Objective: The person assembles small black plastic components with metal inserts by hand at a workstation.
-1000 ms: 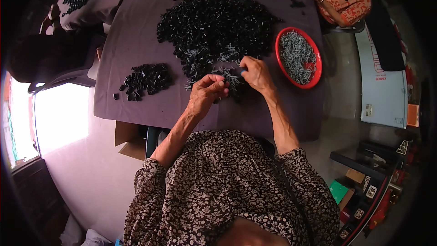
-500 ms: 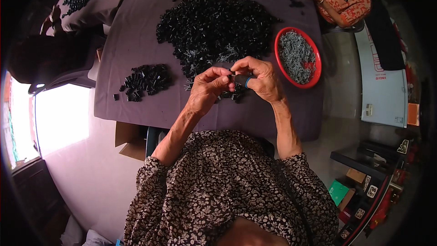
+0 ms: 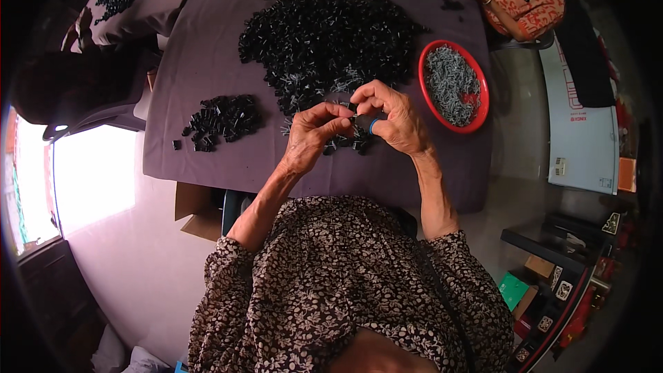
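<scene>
My left hand [image 3: 311, 137] and my right hand [image 3: 397, 123] meet over the near side of the table, fingertips almost touching. A small black plastic piece [image 3: 353, 106] is pinched between my right thumb and fingers. The right thumb wears a black cover with a blue band [image 3: 373, 126]. My left thumb and forefinger are pressed together at the same piece; whatever they grip is too small to make out. Behind the hands spreads a large heap of black plastic pieces [image 3: 331, 41], with grey nail-like pins [image 3: 345, 79] at its near edge. A smaller pile of black pieces [image 3: 224, 121] lies left.
A red basin [image 3: 423, 90] full of grey pins stands to the right on the purple-grey tablecloth [image 3: 200, 62]. Another person in an orange patterned top [image 3: 521, 0] sits at the far right. A second table [image 3: 148, 10] stands far left, and a cardboard box [image 3: 197, 211] is below the edge.
My right fingers have lifted slightly and shifted, so more of the black piece shows between the fingertips. My left hand stays nearly in place.
</scene>
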`<act>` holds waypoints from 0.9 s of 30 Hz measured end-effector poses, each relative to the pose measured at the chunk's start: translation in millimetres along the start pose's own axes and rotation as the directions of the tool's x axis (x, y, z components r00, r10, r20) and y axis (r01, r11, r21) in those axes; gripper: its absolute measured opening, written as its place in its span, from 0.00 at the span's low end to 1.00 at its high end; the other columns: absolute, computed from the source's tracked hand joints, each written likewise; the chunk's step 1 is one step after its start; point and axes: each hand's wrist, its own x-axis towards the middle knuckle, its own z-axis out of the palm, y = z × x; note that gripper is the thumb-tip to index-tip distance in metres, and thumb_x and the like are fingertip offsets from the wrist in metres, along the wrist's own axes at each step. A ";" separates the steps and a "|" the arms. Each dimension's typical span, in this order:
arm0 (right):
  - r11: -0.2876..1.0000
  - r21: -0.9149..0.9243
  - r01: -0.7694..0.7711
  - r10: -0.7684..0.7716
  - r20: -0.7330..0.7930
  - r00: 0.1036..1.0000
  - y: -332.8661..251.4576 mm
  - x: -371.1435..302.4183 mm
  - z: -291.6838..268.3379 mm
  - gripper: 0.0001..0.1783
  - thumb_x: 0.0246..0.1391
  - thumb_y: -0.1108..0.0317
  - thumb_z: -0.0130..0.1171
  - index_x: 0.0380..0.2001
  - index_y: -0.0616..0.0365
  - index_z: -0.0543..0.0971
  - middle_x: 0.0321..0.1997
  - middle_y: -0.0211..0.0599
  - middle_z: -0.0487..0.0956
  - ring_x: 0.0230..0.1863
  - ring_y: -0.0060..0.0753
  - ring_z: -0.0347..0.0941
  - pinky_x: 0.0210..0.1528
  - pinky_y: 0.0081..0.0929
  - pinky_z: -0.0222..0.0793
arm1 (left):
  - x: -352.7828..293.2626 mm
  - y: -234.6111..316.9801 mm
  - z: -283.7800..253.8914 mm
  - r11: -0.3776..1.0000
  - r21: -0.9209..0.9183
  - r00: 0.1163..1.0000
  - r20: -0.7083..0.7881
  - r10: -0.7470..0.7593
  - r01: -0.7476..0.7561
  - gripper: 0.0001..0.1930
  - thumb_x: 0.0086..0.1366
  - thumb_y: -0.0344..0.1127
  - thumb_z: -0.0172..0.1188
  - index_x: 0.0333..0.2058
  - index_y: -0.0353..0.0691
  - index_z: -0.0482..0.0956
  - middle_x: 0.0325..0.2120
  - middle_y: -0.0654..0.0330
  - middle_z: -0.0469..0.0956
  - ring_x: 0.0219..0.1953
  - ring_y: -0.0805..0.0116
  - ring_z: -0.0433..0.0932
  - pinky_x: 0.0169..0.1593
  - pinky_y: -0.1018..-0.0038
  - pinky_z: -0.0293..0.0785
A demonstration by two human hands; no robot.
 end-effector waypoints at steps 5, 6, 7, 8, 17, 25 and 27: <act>0.999 -0.014 0.047 -0.047 0.006 0.999 4.8 -1.1 -0.2 0.19 0.30 0.82 0.45 0.33 0.59 0.70 0.19 0.28 0.74 0.24 0.18 0.69 0.32 0.20 0.65 | 0.3 0.1 0.9 1.000 -0.007 1.000 -0.005 0.008 -0.008 0.06 0.57 0.29 0.57 0.33 0.35 0.75 0.26 0.63 0.76 0.29 0.75 0.75 0.36 0.79 0.72; 1.000 -0.012 0.025 -0.024 0.020 0.999 5.1 -1.2 -0.1 0.19 0.29 0.82 0.45 0.32 0.59 0.70 0.19 0.28 0.74 0.24 0.18 0.69 0.31 0.19 0.64 | 0.4 -0.2 0.4 1.000 -0.014 1.000 -0.004 0.008 -0.008 0.06 0.57 0.29 0.57 0.33 0.35 0.75 0.26 0.63 0.76 0.29 0.75 0.75 0.36 0.79 0.71; 1.000 -0.012 0.025 -0.024 0.019 1.000 4.2 -1.5 0.1 0.19 0.29 0.82 0.45 0.32 0.59 0.70 0.19 0.28 0.74 0.24 0.18 0.69 0.31 0.19 0.64 | -0.3 0.3 0.4 1.000 -0.013 1.000 -0.003 0.008 -0.008 0.06 0.57 0.29 0.57 0.33 0.35 0.75 0.26 0.63 0.76 0.29 0.75 0.75 0.36 0.79 0.71; 0.998 -0.035 0.052 -0.051 0.018 0.999 3.4 -1.5 -0.5 0.19 0.29 0.82 0.45 0.32 0.59 0.70 0.19 0.28 0.73 0.24 0.18 0.68 0.31 0.19 0.64 | 0.0 0.5 0.5 1.000 0.025 1.000 -0.003 0.003 -0.003 0.05 0.57 0.28 0.57 0.33 0.35 0.76 0.26 0.63 0.76 0.29 0.76 0.75 0.37 0.79 0.71; 0.987 -0.155 -0.034 0.050 0.104 0.993 1.5 -0.3 -2.4 0.18 0.32 0.83 0.48 0.33 0.60 0.70 0.20 0.28 0.74 0.25 0.20 0.69 0.35 0.20 0.65 | 0.4 3.6 0.8 0.955 0.297 1.000 0.006 0.011 -0.013 0.05 0.59 0.26 0.54 0.34 0.34 0.75 0.27 0.64 0.76 0.31 0.79 0.74 0.38 0.81 0.71; 0.996 -0.080 -0.047 0.059 0.148 0.987 12.3 2.0 -1.7 0.18 0.32 0.85 0.43 0.32 0.62 0.70 0.21 0.30 0.74 0.25 0.18 0.69 0.33 0.20 0.65 | 0.3 -0.8 -1.0 0.938 0.346 1.000 -0.010 -0.012 0.015 0.06 0.57 0.25 0.54 0.34 0.33 0.75 0.27 0.63 0.76 0.31 0.78 0.74 0.38 0.81 0.71; 0.998 -0.055 -0.043 0.050 0.132 0.990 20.7 0.8 2.6 0.19 0.31 0.86 0.41 0.32 0.63 0.69 0.22 0.31 0.74 0.26 0.17 0.68 0.33 0.18 0.64 | -0.7 1.4 -0.5 0.923 0.371 0.994 -0.060 -0.089 0.105 0.06 0.57 0.26 0.55 0.34 0.33 0.75 0.27 0.63 0.76 0.30 0.78 0.74 0.38 0.81 0.70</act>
